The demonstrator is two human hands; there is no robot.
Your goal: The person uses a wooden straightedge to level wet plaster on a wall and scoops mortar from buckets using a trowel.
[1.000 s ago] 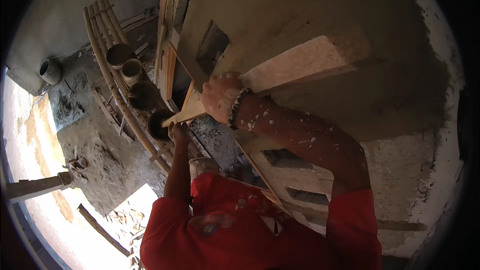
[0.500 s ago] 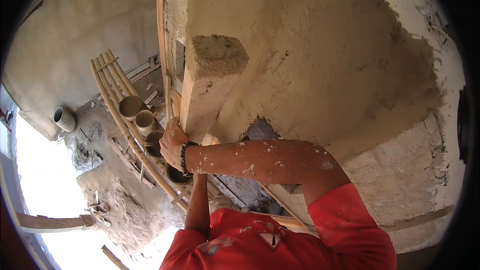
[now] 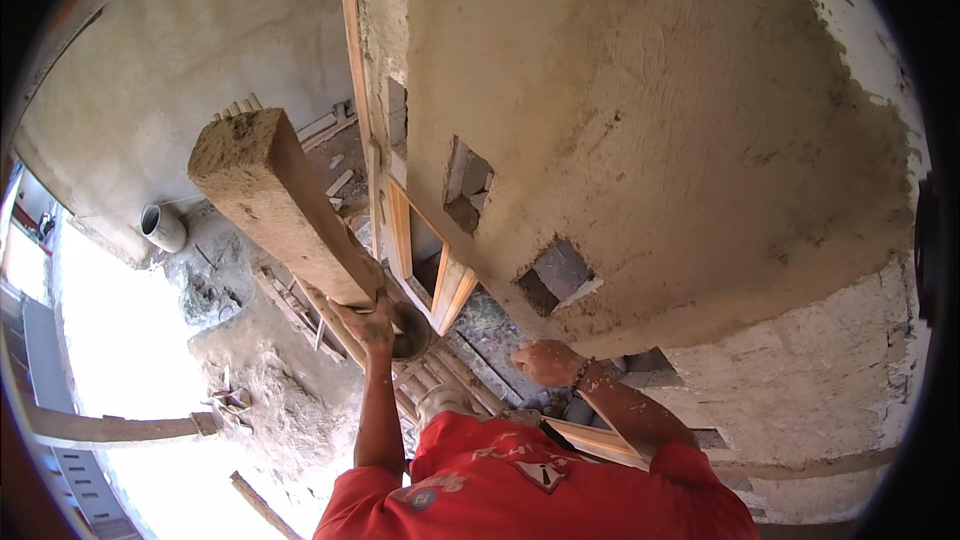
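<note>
My left hand (image 3: pixel 368 325) grips the lower end of a long wooden board (image 3: pixel 300 220), which tilts up and to the left, apart from the wall. Damp mortar coats the board's far end. My right hand (image 3: pixel 548 363) is curled closed near the lower part of the plastered wall (image 3: pixel 650 140), with nothing showing in it. Specks of mortar dot the right forearm. Behind the left hand, a bucket (image 3: pixel 410 332) is partly hidden.
Square holes (image 3: pixel 557 275) pierce the wall, and a wooden frame (image 3: pixel 425 255) stands at its edge. Bamboo poles (image 3: pixel 440 380) form a platform below. A grey pail (image 3: pixel 163 228) stands on the rubble floor at left. Loose planks (image 3: pixel 290 308) lie nearby.
The board has come off the wall and swung left in my left hand. My right hand has let go of it and moved right and down. Wall holes it covered now show.
</note>
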